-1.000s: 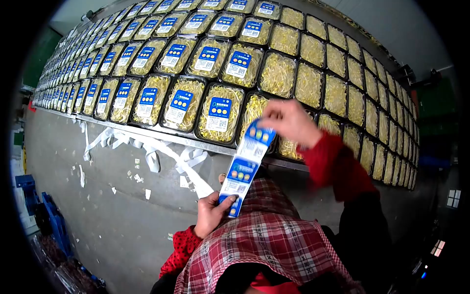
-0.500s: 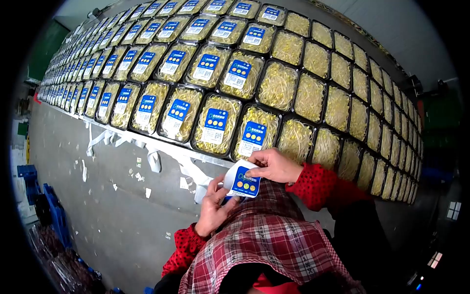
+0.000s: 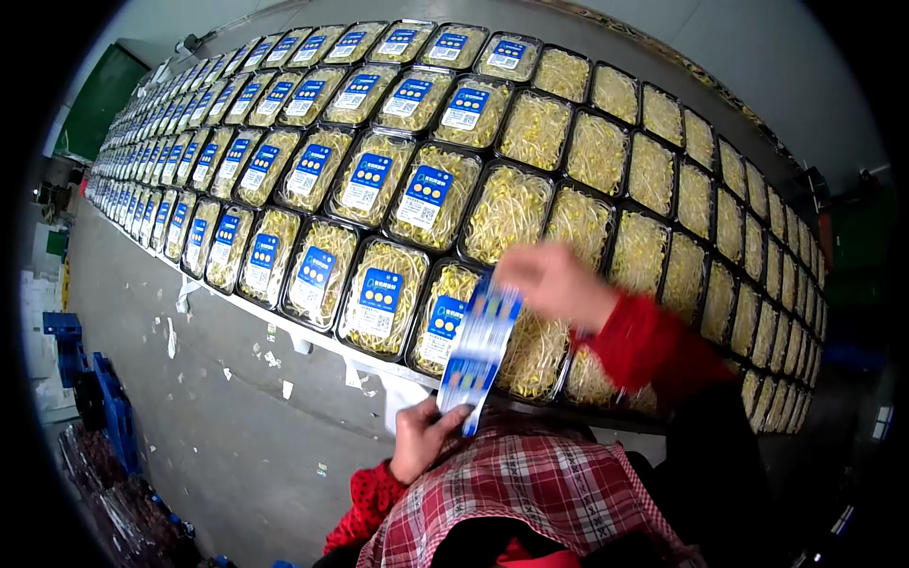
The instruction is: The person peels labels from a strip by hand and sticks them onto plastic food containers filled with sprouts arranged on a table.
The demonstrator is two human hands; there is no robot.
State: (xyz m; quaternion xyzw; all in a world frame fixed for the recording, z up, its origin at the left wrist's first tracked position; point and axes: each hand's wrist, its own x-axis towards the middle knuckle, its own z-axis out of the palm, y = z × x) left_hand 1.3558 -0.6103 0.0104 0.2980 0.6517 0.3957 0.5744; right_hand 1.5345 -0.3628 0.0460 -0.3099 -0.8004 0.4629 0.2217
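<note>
A strip of blue-and-white printed labels [image 3: 466, 379] stretches between my two hands, smeared by motion at its upper end. My left hand [image 3: 426, 437] grips the lower end between thumb and fingers, just in front of the plaid apron [image 3: 521, 464]. My right hand [image 3: 549, 282], also blurred, pinches the top end above the bean sprout trays. Beside the strip sits a labelled tray of bean sprouts [image 3: 382, 298]. Beyond my right hand is an unlabelled tray of sprouts [image 3: 507, 213]. The strip partly hides a labelled tray [image 3: 443, 317].
Rows of black sprout trays cover the long table [image 3: 312, 336], labelled on the left and unlabelled on the right. White strips hang from its near edge. Paper scraps [image 3: 287, 389] litter the grey floor. Blue pallets [image 3: 114, 407] stand at the left.
My right hand has moved up and away from my left hand, drawing the label strip out long between them. The view has shifted, so the trays appear lower.
</note>
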